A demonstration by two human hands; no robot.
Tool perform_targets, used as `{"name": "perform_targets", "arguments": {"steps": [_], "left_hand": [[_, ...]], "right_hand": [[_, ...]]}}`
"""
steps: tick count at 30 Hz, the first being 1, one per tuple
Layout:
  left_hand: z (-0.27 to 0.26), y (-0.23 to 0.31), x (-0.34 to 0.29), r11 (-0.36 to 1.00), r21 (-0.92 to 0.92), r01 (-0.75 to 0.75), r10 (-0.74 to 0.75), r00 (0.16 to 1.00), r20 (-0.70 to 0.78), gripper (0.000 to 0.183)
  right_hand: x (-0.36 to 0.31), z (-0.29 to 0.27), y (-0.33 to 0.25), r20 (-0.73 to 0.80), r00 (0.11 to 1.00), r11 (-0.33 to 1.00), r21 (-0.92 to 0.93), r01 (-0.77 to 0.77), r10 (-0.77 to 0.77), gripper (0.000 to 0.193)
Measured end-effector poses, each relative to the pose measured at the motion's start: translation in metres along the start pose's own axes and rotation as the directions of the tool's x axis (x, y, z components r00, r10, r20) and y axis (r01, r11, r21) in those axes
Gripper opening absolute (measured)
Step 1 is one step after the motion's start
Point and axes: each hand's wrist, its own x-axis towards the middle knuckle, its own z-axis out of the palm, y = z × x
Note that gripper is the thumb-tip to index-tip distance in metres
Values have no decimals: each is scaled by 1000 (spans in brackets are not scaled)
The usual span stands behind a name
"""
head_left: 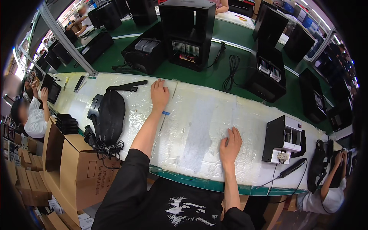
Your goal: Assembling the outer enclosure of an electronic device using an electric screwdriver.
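Observation:
My left hand (160, 94) rests at the far side of the white, film-covered worktop (249, 111), its fingers a little bent and holding nothing. Flat on the middle of the worktop lies my right hand (231, 146), fingers stretched out and empty. To the left of my left arm is a black pouch (111, 119) with a strap, a coiled black cable (110, 148) beside it. A black-and-white boxy device (285, 140) stands to the right of my right hand. In front of it lies a black pen-shaped tool (292, 168) with a cord.
Beyond the worktop, a green conveyor (214, 82) carries open black housings (188, 38) with cables. A cardboard box (90, 172) stands at the left edge. Co-workers sit at the far left (36, 115) and far right (329, 191). A metal post (65, 38) rises at the back left.

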Motion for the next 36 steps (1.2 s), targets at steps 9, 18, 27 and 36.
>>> {"name": "perform_targets", "arguments": {"steps": [9,18,27,36], "left_hand": [[23,-23,-1,997,-23,-76,77,997,32,34],[-7,-44,35,971,145,-188,150,959,240,32],[-69,-55,128,946,320,41,6,990,-144,66],[-78,-89,203,833,430,-348,148,890,432,56]], "right_hand": [[3,9,14,-73,997,999,-9,39,-39,36],[5,12,10,-62,998,997,66,28,-24,37],[0,2,14,-67,997,998,-31,48,-50,35],[9,6,4,-79,996,996,-85,26,-33,32]]}}
